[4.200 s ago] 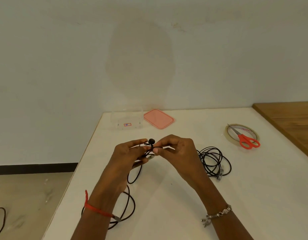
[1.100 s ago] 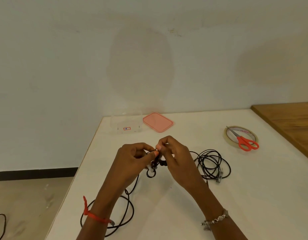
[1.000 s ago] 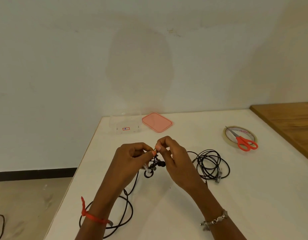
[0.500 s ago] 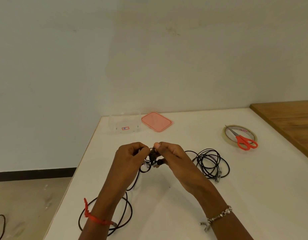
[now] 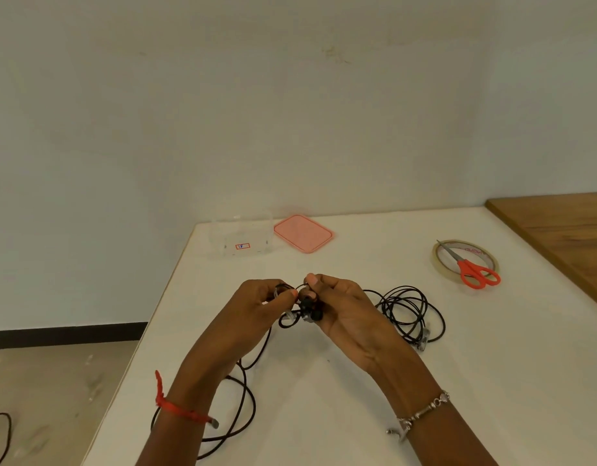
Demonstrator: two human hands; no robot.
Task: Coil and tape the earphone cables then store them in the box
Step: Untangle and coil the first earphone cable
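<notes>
Now the left hand (image 5: 260,307) and right hand (image 5: 344,309) each pinch one black cable (image 5: 311,313) just over the worktop (image 5: 492,371).
Fingertips nearly meet around its earbud end, and the slack trails down under the left wrist. A second, coiled cable (image 5: 391,306) lies just right of the right hand. Beyond the hands stand the clear box (image 5: 240,239) and a pink lid (image 5: 303,233). Far to the right, scissors (image 5: 476,274) lie across the tape (image 5: 440,264).

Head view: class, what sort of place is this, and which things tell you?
Probably a plain workroom or staged recording space: a white table against a bare wall, holding task props such as a tape roll, scissors and a clear box.
</notes>
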